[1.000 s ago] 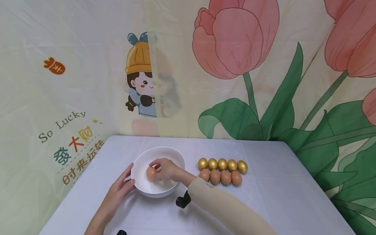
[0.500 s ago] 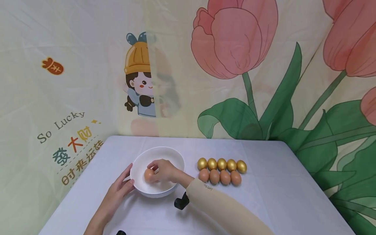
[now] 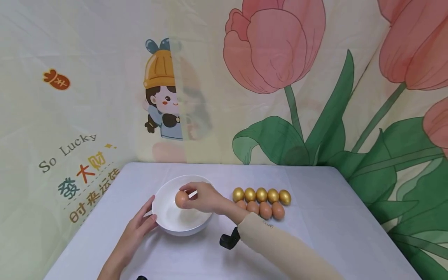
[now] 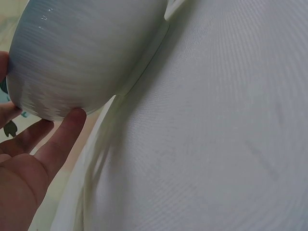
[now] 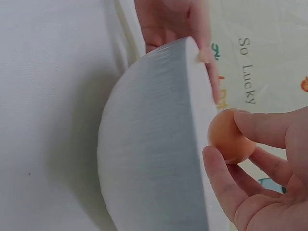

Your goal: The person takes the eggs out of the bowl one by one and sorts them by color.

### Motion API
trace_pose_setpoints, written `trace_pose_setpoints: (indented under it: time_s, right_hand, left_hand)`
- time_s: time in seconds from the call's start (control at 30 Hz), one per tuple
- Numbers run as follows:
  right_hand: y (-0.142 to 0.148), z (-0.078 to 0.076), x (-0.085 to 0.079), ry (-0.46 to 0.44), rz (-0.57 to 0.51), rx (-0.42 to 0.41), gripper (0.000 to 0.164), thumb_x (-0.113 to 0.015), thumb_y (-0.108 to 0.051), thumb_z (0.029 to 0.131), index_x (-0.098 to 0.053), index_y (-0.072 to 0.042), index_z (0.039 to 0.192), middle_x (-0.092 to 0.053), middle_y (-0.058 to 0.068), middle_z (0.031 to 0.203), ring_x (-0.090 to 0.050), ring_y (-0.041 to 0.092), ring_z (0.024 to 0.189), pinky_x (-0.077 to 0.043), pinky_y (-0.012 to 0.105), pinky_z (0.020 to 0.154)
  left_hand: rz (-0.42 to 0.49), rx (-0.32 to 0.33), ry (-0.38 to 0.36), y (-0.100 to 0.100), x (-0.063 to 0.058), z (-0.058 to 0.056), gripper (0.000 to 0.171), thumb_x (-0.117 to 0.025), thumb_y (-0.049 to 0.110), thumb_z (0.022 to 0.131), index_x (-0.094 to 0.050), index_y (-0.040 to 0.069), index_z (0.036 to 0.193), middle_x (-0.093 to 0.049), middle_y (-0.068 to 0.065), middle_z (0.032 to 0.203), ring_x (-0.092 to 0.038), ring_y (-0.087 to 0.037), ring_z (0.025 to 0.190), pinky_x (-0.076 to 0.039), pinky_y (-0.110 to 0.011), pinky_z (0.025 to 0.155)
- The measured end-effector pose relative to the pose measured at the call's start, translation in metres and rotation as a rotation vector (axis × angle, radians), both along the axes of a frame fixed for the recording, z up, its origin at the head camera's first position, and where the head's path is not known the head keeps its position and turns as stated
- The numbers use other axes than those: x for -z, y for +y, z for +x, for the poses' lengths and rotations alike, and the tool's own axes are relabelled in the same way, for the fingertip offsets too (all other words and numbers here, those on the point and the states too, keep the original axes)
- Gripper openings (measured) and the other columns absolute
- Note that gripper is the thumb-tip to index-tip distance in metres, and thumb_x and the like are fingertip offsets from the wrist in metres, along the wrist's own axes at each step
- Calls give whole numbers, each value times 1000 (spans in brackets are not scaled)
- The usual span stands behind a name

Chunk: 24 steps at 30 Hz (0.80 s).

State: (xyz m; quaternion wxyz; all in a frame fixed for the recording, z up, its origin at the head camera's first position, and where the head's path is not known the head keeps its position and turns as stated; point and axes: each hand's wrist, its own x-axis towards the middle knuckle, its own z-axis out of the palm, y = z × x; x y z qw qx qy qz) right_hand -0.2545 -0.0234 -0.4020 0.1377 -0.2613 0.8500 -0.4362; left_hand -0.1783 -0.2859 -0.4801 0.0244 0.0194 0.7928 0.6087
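Note:
A brown egg (image 3: 181, 199) is pinched between the thumb and fingers of my right hand (image 3: 203, 197). In the head view it overlaps the inside of the white bowl (image 3: 164, 217); the right wrist view has the egg (image 5: 230, 137) at rim height, beside the bowl's opening (image 5: 154, 139). My left hand (image 3: 134, 229) grips the bowl's left side, a digit at the rim. From the left wrist view, fingertips (image 4: 74, 118) press the bowl's outer wall (image 4: 86, 53). The bowl stands upright, and nothing shows in its visible inside.
Right of the bowl, a row of several golden eggs (image 3: 261, 195) lies behind a row of brown eggs (image 3: 265, 210), partly covered by my right forearm. A white cloth covers the table (image 3: 315, 225). Behind it hangs a printed backdrop (image 3: 199, 85).
My right hand has lifted the egg from low in the bowl, up and slightly right. The left hand keeps its place on the bowl. The head view has turned slightly right.

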Motion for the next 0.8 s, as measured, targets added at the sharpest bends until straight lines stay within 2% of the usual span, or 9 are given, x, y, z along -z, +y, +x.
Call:
trace_pose_setpoints:
  time_s: [0.43, 0.8]
  right_hand:
    - [86, 20, -24, -16, -93, 80, 48, -81, -24, 97, -66, -23, 142, -68, -4, 134, -68, 21, 116, -60, 36, 92]
    - [167, 37, -7, 2, -98, 160, 50, -81, -25, 97, -65, -18, 144, -69, 3, 136, -68, 24, 114, -61, 34, 90]
  left_hand:
    - [-9, -2, 7, 2, -3, 0, 71, -55, 38, 112, -21, 23, 172, -25, -19, 174, -56, 14, 118, -52, -15, 97]
    - [13, 13, 41, 1, 2, -1, 71, -55, 34, 112, -20, 21, 172, -27, -21, 172, -55, 15, 118, -52, -15, 98]
